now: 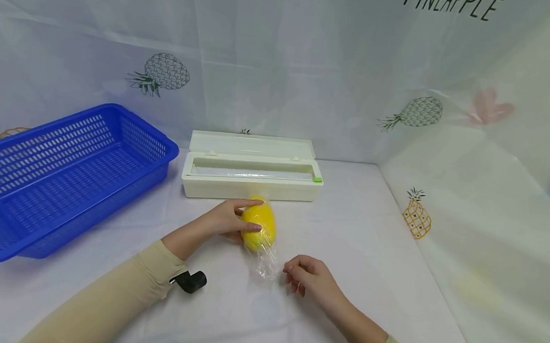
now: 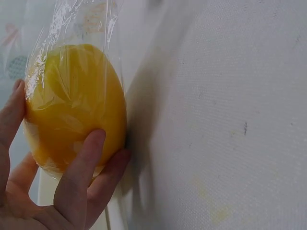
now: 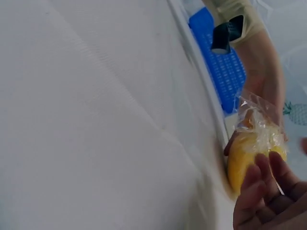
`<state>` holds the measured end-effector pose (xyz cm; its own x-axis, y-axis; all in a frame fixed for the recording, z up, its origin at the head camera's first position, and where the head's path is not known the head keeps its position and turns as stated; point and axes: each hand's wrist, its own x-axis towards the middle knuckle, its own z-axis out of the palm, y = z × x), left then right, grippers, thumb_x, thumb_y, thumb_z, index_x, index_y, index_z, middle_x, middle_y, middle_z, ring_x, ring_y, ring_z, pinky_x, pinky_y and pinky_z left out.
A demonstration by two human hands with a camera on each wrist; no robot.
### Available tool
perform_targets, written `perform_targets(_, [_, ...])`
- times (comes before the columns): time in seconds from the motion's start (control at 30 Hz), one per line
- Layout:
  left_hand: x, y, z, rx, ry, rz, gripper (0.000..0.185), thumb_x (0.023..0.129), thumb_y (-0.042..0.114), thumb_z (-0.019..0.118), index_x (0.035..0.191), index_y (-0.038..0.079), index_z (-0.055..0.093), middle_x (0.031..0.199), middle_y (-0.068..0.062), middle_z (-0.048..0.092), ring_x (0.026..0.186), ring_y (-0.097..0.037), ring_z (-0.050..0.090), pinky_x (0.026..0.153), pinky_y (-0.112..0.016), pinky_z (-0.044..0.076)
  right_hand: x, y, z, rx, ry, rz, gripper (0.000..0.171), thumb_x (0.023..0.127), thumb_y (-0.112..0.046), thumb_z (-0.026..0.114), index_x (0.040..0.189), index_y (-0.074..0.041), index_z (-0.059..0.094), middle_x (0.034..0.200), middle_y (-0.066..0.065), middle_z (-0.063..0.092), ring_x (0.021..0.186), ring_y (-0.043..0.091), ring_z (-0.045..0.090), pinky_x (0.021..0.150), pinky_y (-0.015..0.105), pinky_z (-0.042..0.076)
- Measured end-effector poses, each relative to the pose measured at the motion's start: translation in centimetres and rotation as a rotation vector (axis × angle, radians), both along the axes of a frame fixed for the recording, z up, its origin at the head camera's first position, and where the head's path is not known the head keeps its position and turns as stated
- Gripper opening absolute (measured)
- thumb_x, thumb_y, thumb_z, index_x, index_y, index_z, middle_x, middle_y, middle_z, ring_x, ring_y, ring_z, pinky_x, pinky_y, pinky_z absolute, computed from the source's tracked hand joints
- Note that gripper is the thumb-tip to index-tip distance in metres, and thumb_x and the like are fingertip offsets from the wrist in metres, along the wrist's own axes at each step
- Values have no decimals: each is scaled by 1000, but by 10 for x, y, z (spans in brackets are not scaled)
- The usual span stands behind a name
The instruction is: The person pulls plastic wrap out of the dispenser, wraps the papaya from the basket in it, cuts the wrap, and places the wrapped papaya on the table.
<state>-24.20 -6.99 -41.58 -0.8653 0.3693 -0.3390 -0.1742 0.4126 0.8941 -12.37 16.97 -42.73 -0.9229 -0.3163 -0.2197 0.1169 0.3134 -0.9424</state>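
Observation:
A smooth yellow oval fruit (image 1: 260, 220), its exact kind unclear, is wrapped in clear plastic film. My left hand (image 1: 228, 218) grips it from the left, thumb and fingers curled around its sides, as the left wrist view also shows. A loose tail of film (image 1: 268, 262) trails from the fruit's near end, crumpled and shiny. Just right of that tail is my right hand (image 1: 308, 277), its fingers loosely bent and holding nothing visible. In the right wrist view, the fingertips (image 3: 261, 163) overlap the fruit, with the film tail above them.
Behind the fruit stands a white film dispenser box (image 1: 248, 192), its lid raised and a green slider at its right end. A blue plastic basket (image 1: 91, 220) sits at the left. Pineapple-printed white cloth (image 1: 283, 84) hangs at the back and right of the white table.

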Motion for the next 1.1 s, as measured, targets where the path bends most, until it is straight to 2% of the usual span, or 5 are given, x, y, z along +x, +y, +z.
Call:
perform_targets(0.13, [1,1,2,14,-10,-4,71,78,21,84,141,27,53,127,-26,51,75,-25,67,65,-38,59,-4,-6,2,90,38,4,33,98,-28,58,88,3,63,70,5,58,60,15,49,50,23,41])
perform_targets(0.33, [-2,0,0,23,-25,0,70,77,21,85,140,29,55,128,-26,51,73,-24,67,64,-37,59,-4,-10,-5,187,124,38,19,94,-17,66,82,-3,63,67,1,58,61,13,51,54,23,45])
perform_targets(0.7, [-4,-2,-2,15,-24,-16,70,78,21,84,141,28,54,129,-27,50,74,-24,68,64,-37,59,-9,-10,-18,162,46,138,14,88,-14,73,80,-3,69,65,0,62,55,9,49,50,19,42])
perform_targets(0.83, [-5,-2,-2,27,-42,-20,70,79,21,84,141,28,54,129,-27,50,75,-25,68,66,-38,59,-4,-4,-17,251,324,118,25,76,-16,85,81,-11,60,70,-6,55,62,7,48,55,20,43])
perform_targets(1.1, [-9,-8,1,123,-113,-18,68,82,18,81,143,24,52,127,-28,50,80,-28,67,70,-40,59,-7,-13,-25,569,1151,203,64,55,-39,95,88,-12,48,89,-1,47,75,13,46,64,23,42])
